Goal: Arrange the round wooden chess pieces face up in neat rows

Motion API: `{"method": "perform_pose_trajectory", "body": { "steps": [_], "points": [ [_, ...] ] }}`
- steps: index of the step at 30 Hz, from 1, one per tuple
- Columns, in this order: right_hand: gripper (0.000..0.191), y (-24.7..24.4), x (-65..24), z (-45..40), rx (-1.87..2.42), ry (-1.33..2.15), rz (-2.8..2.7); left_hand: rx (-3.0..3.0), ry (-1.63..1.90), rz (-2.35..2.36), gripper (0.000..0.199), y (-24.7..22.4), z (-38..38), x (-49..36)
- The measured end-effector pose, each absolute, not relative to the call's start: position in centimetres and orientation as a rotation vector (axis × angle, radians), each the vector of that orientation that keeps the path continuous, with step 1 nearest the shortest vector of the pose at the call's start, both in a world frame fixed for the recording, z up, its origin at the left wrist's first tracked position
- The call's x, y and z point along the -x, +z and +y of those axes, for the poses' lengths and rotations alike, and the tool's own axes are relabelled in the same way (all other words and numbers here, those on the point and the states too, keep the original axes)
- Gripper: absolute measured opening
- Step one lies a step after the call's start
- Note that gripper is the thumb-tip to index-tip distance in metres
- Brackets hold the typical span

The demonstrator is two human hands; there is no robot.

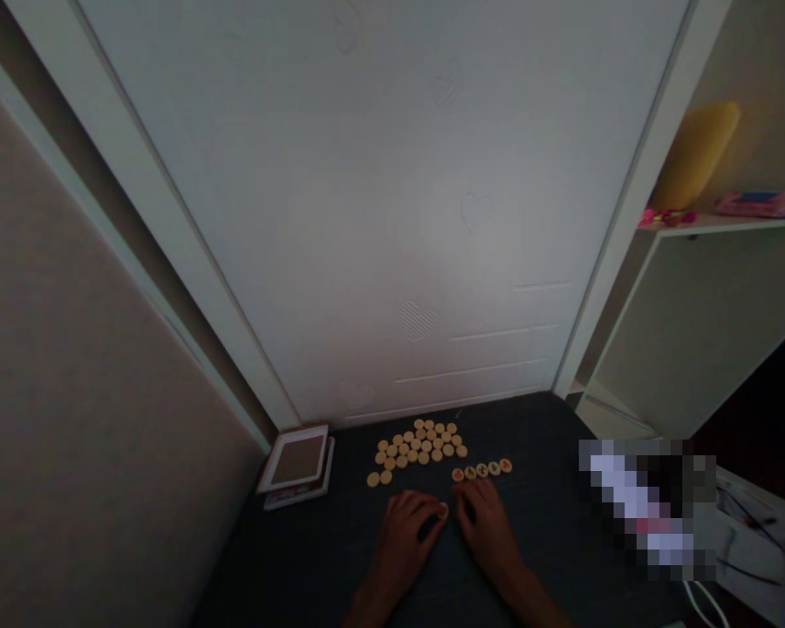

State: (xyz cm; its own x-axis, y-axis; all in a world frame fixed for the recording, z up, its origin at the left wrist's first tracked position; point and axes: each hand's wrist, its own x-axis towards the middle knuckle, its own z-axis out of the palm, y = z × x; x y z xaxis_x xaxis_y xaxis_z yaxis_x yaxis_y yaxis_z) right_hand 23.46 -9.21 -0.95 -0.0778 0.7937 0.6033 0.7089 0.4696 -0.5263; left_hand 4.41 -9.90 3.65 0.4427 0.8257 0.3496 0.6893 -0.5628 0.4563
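Observation:
Low in the head view, my left hand [406, 534] pinches a round wooden disc [443, 512] between thumb and fingertips. My right hand [488, 526] is just to the right of it, fingers bent and thumb apart, with nothing visible between them. Just beyond my right fingertips runs a short row of marked discs [482, 469], with red or dark symbols facing up. Farther back and to the left lies a cluster of plain-looking discs [415, 443]. Two more discs [373, 480] sit side by side at the cluster's front left.
The dark tabletop [288, 558] meets a white panel [432, 262] at the back. Boxes or frames [297, 462] are stacked at the left edge. At the right are a pixelated area, cables [752, 567] and a shelf [733, 225] holding a yellow object [699, 157].

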Motion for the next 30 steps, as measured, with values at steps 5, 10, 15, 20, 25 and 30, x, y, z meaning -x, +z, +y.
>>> {"method": "perform_pose_trajectory", "body": {
  "steps": [5,10,15,20,25,30],
  "points": [
    [0.046,-0.7,-23.9,-9.3,1.437,-0.073,-1.798,-2.547,0.765,1.308,0.021,3.6,-8.3,-4.7],
    [0.051,-0.7,-23.7,-9.4,1.481,-0.117,-1.814,-2.539,0.824,1.327,0.024,3.4,-6.4,-5.3],
    [0.055,-0.6,-23.6,-9.5,1.508,-0.106,-1.824,-2.523,0.875,1.342,0.024,2.5,-5.5,-5.9],
    [0.048,-0.2,-23.5,-9.6,1.504,-0.057,-1.823,-2.522,0.894,1.329,0.025,1.7,-5.3,-6.0],
    [0.048,0.1,-23.5,-9.7,1.486,-0.048,-1.812,-2.501,0.872,1.318,0.025,1.9,-5.5,-5.9],
    [0.046,0.3,-23.6,-9.7,1.488,-0.034,-1.818,-2.491,0.894,1.314,0.025,2.3,-5.7,-5.9]
  ]
}}
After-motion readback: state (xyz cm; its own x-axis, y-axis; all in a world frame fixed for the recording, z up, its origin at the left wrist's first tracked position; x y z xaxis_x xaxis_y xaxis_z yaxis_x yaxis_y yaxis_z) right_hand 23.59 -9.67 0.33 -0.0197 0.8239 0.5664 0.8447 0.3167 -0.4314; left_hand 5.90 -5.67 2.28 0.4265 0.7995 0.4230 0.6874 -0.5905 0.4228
